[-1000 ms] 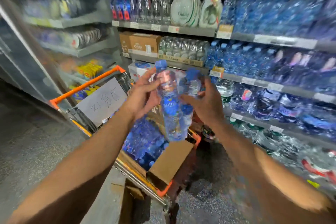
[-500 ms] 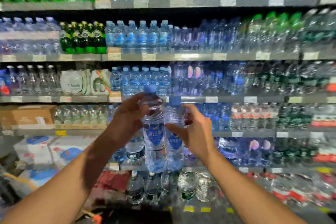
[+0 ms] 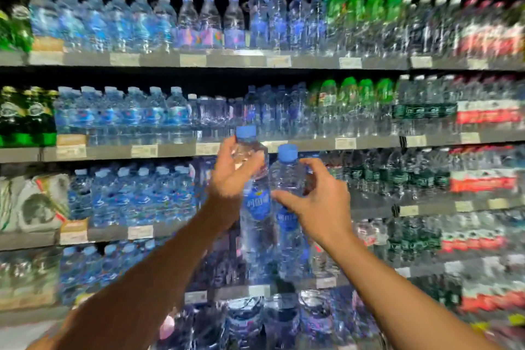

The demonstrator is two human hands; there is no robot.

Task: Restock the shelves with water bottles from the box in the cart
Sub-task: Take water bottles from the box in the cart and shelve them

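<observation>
- Two water bottles are held up side by side in front of the shelves point(image 3: 284, 61).
- The left bottle point(image 3: 254, 207) is gripped near its top by the left hand point(image 3: 231, 172), with fingers curled round it.
- The right bottle point(image 3: 288, 219) is gripped around its middle by the right hand point(image 3: 315, 207), with the thumb in front and the fingers behind.
- Both bottles are upright, with blue caps and blue labels, and they are touching or almost touching.
- The left bottle is held a little higher than the right one.
- Rows of bottles are seen on the shelves behind and above the hands.
- Green bottles point(image 3: 358, 17) are seen up and to the right of the hands.
- Red-labelled bottles point(image 3: 485, 113) are seen far to the right.
- Much of the picture is blurred.
</observation>
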